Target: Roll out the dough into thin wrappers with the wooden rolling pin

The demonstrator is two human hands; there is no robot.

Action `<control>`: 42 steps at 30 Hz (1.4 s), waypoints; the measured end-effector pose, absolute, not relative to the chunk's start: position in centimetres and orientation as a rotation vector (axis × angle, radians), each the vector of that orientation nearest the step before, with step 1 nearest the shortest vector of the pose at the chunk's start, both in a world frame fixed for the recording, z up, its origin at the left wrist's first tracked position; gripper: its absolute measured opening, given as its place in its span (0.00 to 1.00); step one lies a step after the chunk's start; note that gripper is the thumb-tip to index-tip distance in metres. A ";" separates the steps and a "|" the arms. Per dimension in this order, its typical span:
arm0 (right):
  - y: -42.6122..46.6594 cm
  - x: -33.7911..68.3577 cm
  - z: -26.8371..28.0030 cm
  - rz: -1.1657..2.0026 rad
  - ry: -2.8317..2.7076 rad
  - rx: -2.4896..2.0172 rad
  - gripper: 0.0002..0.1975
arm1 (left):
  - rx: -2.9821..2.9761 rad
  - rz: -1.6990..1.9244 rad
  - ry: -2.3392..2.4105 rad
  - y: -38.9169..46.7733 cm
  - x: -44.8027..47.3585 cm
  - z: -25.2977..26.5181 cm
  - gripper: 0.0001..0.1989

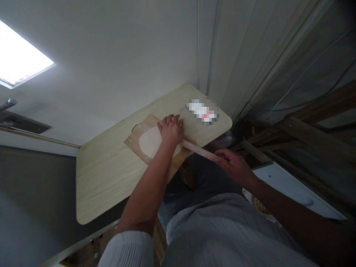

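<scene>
A round, flat sheet of pale dough lies on a brown square board, which rests on a light wooden tabletop. My left hand is palm down over the far right part of the dough, its fingers stretched out and slightly apart. In my right hand is one end of a thin wooden rolling pin, held beyond the table's near edge. The pin's other end reaches the dough beside my left wrist. Whether my left palm touches the pin is hidden.
A blurred-out white and red item lies at the tabletop's right end. A white door with a handle stands behind the table. To the lower right are a white-topped surface and a bowl, partly behind my right arm.
</scene>
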State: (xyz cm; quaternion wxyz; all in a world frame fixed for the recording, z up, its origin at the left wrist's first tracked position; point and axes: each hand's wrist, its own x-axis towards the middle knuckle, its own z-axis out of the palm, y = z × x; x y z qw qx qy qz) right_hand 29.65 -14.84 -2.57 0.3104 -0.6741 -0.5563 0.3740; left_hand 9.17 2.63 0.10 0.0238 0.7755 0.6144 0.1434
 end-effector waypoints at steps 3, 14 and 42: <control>-14.6 30.0 -2.6 0.987 -1.451 -1.787 0.23 | 2.389 0.441 1.913 3.2 9.7 0.0 0.21; -13.2 31.0 -3.8 1.046 -1.326 -1.781 0.24 | 2.390 0.395 1.926 4.2 10.8 0.2 0.20; -17.4 27.6 -2.5 1.059 -1.544 -1.727 0.22 | 2.390 0.456 1.970 -2.7 5.5 0.2 0.23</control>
